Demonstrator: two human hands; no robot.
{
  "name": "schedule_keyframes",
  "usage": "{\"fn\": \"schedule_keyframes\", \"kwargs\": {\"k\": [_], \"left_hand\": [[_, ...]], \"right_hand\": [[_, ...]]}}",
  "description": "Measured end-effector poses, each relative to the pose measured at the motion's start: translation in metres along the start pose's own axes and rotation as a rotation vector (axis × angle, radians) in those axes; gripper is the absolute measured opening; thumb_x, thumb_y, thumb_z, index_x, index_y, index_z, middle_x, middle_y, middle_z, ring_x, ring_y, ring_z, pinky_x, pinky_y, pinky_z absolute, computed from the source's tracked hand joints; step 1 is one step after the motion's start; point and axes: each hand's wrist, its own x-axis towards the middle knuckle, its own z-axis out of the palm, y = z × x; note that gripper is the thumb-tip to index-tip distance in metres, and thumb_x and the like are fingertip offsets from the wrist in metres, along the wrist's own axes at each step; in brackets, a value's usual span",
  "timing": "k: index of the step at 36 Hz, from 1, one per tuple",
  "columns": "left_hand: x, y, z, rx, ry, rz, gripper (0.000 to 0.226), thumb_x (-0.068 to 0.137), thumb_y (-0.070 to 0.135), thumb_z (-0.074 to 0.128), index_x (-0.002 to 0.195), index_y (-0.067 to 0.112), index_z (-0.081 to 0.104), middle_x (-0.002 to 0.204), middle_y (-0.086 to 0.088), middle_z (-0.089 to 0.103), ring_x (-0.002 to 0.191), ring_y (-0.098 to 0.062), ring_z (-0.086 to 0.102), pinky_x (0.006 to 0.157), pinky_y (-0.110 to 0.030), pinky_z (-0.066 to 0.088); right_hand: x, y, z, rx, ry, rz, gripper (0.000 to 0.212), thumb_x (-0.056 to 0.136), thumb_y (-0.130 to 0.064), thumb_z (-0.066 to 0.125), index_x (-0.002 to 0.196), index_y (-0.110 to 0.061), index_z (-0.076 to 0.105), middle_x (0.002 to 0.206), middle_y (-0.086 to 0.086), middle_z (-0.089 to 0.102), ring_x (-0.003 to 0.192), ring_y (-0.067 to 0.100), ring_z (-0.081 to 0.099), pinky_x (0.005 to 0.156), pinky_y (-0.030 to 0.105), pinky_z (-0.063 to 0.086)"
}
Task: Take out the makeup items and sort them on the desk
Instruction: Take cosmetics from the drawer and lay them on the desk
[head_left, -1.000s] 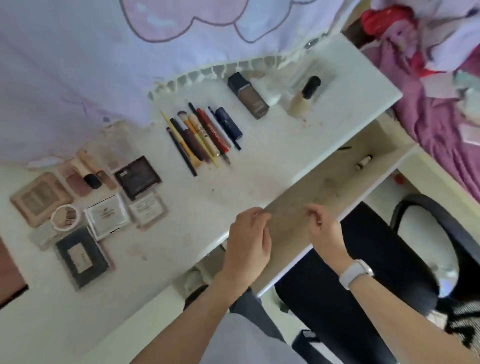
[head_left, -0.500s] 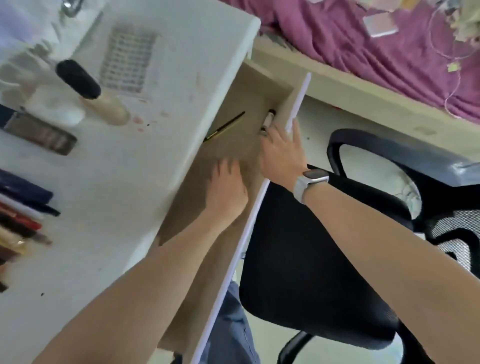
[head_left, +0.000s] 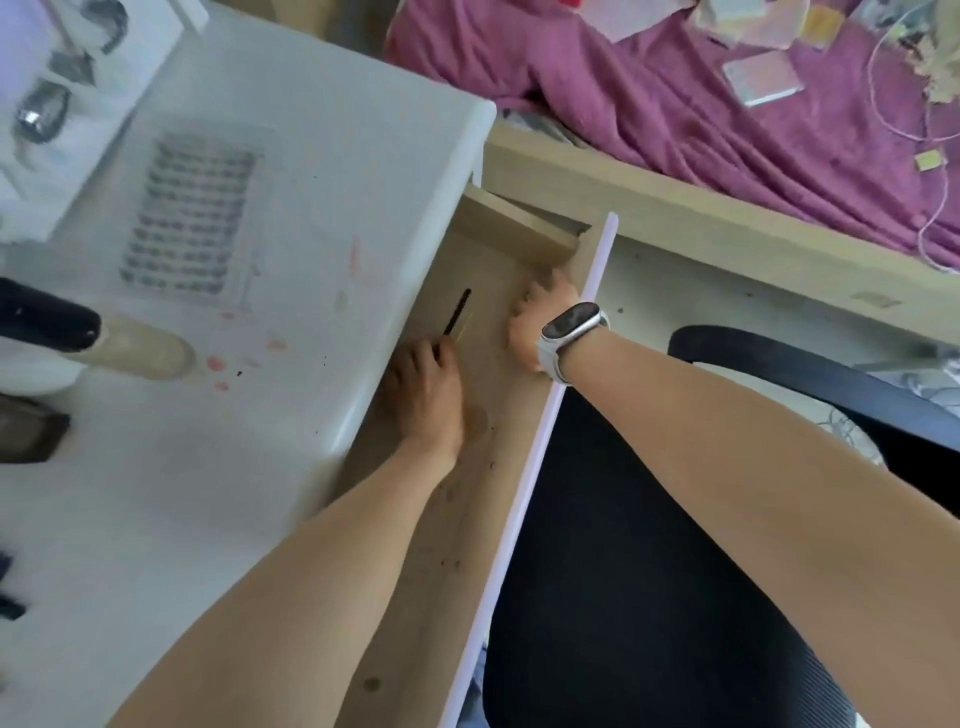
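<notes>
Reaching into the open drawer with both hands. Left hand lying palm-down on the drawer floor, fingertips touching the near end of a thin dark pencil; whether pinching it yet, cannot tell. Right hand, watch on the wrist, tucked into the far corner at about 1 o'clock from the left hand, against the drawer front; fingers hidden, so grip and contents impossible to tell. Pencil lying flat just under the desk edge, long axis running 7 to 1 o'clock, far tip pointing at 1. Judging it light, stiff, slim, likely to roll and a bit slick; best pinching mid-shaft with thumb and forefinger, avoiding the tip, probably fragile. Bottle with dark cap lying on the desk at 9 o'clock, well apart.
</notes>
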Motion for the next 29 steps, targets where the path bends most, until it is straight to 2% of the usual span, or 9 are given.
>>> {"fn": "schedule_keyframes", "kwargs": {"k": [6,11,15,17,18,20,21,25,29], "left_hand": [[0.006,0.009,-0.006,-0.147,-0.125,-0.042,0.022,0.049,-0.004,0.044,0.061,0.010,0.057,0.054,-0.007,0.053,0.043,-0.023,0.053,0.040,-0.020,0.036],[0.001,0.009,-0.006,-0.154,-0.136,-0.079,0.022,0.042,-0.004,0.042,0.051,0.011,0.054,0.047,-0.006,0.052,0.039,-0.022,0.052,0.040,-0.016,0.034],[-0.002,0.008,-0.006,-0.180,-0.160,-0.057,0.022,0.033,-0.004,0.041,0.047,0.007,0.055,0.046,-0.008,0.050,0.038,-0.023,0.051,0.038,-0.013,0.032],[-0.005,0.008,-0.015,-0.107,-0.153,-0.065,0.019,0.037,-0.004,0.057,0.055,0.002,0.060,0.057,-0.012,0.056,0.049,-0.026,0.057,0.042,-0.016,0.037],[-0.007,0.008,-0.018,-0.105,-0.220,-0.069,0.020,0.052,-0.001,0.066,0.071,-0.002,0.064,0.074,-0.015,0.060,0.066,-0.029,0.061,0.051,-0.021,0.043],[-0.009,0.008,-0.011,-0.123,-0.305,-0.045,0.026,0.086,0.002,0.048,0.109,-0.004,0.056,0.111,-0.019,0.053,0.103,-0.032,0.054,0.075,-0.032,0.046],[-0.011,0.008,-0.012,-0.132,-0.345,-0.050,0.030,0.090,-0.001,0.039,0.118,-0.002,0.051,0.118,-0.019,0.050,0.110,-0.031,0.050,0.081,-0.033,0.044],[-0.025,0.006,-0.024,-0.150,-0.359,-0.015,0.029,0.093,-0.003,0.038,0.120,0.000,0.047,0.121,-0.017,0.052,0.112,-0.032,0.051,0.086,-0.036,0.043],[-0.051,0.005,-0.041,-0.442,-0.296,-0.081,0.021,0.095,0.002,0.041,0.115,0.006,0.047,0.114,-0.012,0.054,0.101,-0.028,0.056,0.085,-0.035,0.047]], "right_hand": [[0.006,-0.003,-0.005,0.016,0.084,-0.028,0.047,0.097,-0.018,0.027,0.143,-0.012,0.031,0.150,0.011,0.025,0.136,0.028,0.025,0.114,0.050,0.015],[0.008,-0.001,-0.002,0.055,0.118,-0.078,0.039,0.094,-0.010,0.035,0.130,-0.009,0.048,0.136,0.012,0.042,0.124,0.030,0.038,0.100,0.040,0.033],[0.005,-0.001,-0.001,0.062,0.192,-0.087,0.034,0.088,-0.008,0.044,0.120,-0.011,0.055,0.127,0.009,0.049,0.118,0.028,0.040,0.093,0.034,0.034],[0.003,-0.002,0.001,0.043,0.219,-0.081,0.031,0.086,-0.008,0.047,0.115,-0.013,0.058,0.123,0.008,0.051,0.117,0.027,0.040,0.090,0.033,0.032],[0.001,-0.002,0.002,0.035,0.228,-0.079,0.028,0.086,-0.009,0.049,0.112,-0.013,0.059,0.121,0.007,0.052,0.116,0.027,0.039,0.088,0.032,0.031],[-0.001,-0.003,0.005,0.039,0.249,-0.075,0.021,0.088,-0.014,0.050,0.106,-0.016,0.061,0.114,0.004,0.056,0.113,0.026,0.038,0.082,0.032,0.029],[-0.004,-0.003,0.006,0.052,0.267,-0.075,0.018,0.090,-0.019,0.050,0.104,-0.016,0.061,0.110,0.003,0.058,0.112,0.026,0.038,0.080,0.031,0.029],[-0.017,-0.003,0.006,0.331,0.380,-0.066,0.043,0.095,-0.051,0.040,0.106,-0.014,0.059,0.103,0.004,0.059,0.107,0.027,0.039,0.074,0.031,0.031],[-0.045,-0.016,0.004,0.878,0.580,0.004,0.040,0.095,-0.053,0.033,0.094,-0.017,0.051,0.090,-0.001,0.053,0.095,0.021,0.045,0.068,0.030,0.036]]}}
